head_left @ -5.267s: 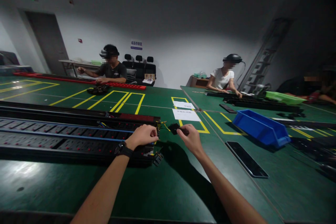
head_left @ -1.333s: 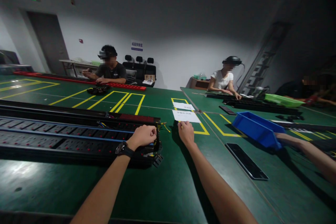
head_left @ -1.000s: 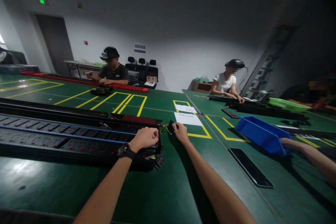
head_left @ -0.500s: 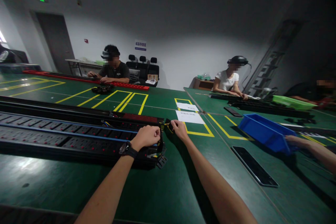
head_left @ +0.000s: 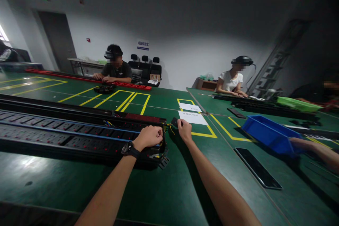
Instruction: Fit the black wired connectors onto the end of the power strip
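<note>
A long black power strip (head_left: 87, 144) with rows of sockets and small red marks lies on the green table, its open end towards the middle. My left hand (head_left: 149, 136), with a watch on its wrist, is closed over that end; its fingertips are partly hidden. Just right of the end, my right hand (head_left: 184, 130) pinches a small black block (head_left: 174, 122). Yellow wires (head_left: 169, 125) run between the block and the strip's end. A dark grey connector piece (head_left: 164, 162) hangs out at the strip's near corner.
A co-worker's hand (head_left: 304, 144) reaches to a blue bin (head_left: 270, 135) at right. A phone (head_left: 258, 167) lies nearer. White paper labels (head_left: 193, 118) and yellow tape mark the table (head_left: 169, 194). Two people (head_left: 116, 70) work across it, beside a red frame (head_left: 137, 86) and a green tray (head_left: 299, 104).
My right hand has moved slightly right, away from the strip's end, with the black block, and more of the block shows. My left hand stays in place on the strip.
</note>
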`<state>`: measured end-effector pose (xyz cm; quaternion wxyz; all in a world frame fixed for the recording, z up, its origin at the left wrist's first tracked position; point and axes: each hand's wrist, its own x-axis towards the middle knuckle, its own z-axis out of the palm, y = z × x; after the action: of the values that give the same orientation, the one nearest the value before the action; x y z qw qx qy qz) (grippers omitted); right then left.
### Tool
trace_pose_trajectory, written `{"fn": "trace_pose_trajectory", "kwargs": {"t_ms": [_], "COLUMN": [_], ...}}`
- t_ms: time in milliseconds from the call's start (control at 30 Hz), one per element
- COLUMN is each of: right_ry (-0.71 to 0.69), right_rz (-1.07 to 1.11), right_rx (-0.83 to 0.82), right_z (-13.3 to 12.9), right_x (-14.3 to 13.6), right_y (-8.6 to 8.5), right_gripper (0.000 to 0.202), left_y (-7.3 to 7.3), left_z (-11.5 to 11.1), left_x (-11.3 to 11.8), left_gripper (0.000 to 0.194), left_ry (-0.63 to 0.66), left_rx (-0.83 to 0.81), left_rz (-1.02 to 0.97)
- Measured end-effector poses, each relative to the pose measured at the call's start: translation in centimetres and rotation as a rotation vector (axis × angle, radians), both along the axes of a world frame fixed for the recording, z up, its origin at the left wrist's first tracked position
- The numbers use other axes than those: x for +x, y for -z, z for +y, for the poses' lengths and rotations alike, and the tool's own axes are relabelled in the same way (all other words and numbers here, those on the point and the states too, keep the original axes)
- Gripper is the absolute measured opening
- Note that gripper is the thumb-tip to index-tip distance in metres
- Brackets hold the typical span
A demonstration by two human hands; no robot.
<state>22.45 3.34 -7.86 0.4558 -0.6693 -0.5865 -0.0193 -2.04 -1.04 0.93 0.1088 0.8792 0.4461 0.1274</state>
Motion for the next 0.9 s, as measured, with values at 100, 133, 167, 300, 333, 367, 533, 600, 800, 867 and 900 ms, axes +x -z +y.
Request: {"fn": "trace_pose_trajectory", "kwargs": {"t_ms": [100,133,167,300,333,367,533,600,800,867,900], "right_ry": [-0.006,-0.013,-0.022,-0.047,-0.056,-0.066,-0.121,-0.133,-0.184,-0.201,-0.206], "right_rz": [-0.054,-0.063,-0.069,-0.074,-0.073,-0.072,-0.056,-0.046,0.009,0.043,0.060], "right_rx": [0.000,-0.008,-0.018,-0.035,-0.033,-0.030,-0.032,-0.041,-0.057,-0.064,-0.067], "right_z": [-0.07,-0.06,-0.05,0.01,0.01,-0.01,-0.22,-0.30,-0.24,-0.13,-0.07], "right_x": [-0.15,-0.24,-0.33,-0.57,-0.60,-0.62,-0.74,-0.77,-0.81,-0.81,-0.81], "right_y": [0.01,0.03,0.05,0.02,-0.01,-0.05,-0.19,-0.20,-0.08,-0.03,-0.01], "right_gripper": [0.051,0.050,0.049,0.050,0.050,0.050,0.047,0.047,0.044,0.043,0.043], "left_y": [-0.07,-0.08,-0.09,-0.11,-0.13,-0.15,-0.27,-0.27,-0.02,0.04,0.04], "left_z": [-0.03,-0.04,-0.04,-0.08,-0.09,-0.11,-0.15,-0.14,-0.02,0.01,0.00], "left_x": [0.00,0.00,-0.02,-0.06,-0.06,-0.05,-0.01,-0.03,-0.02,0.01,0.03], "left_gripper": [0.017,0.017,0.017,0.016,0.016,0.016,0.015,0.015,0.018,0.018,0.018], "left_ry": [0.001,0.002,0.004,0.012,0.013,0.012,0.009,0.008,0.007,0.003,0.000], "left_rx": [0.003,0.005,0.005,0.004,0.004,0.005,0.002,-0.002,0.011,0.015,0.014], "left_rz": [0.000,-0.001,-0.002,-0.006,-0.006,-0.006,0.000,-0.001,0.002,0.008,0.012]}}
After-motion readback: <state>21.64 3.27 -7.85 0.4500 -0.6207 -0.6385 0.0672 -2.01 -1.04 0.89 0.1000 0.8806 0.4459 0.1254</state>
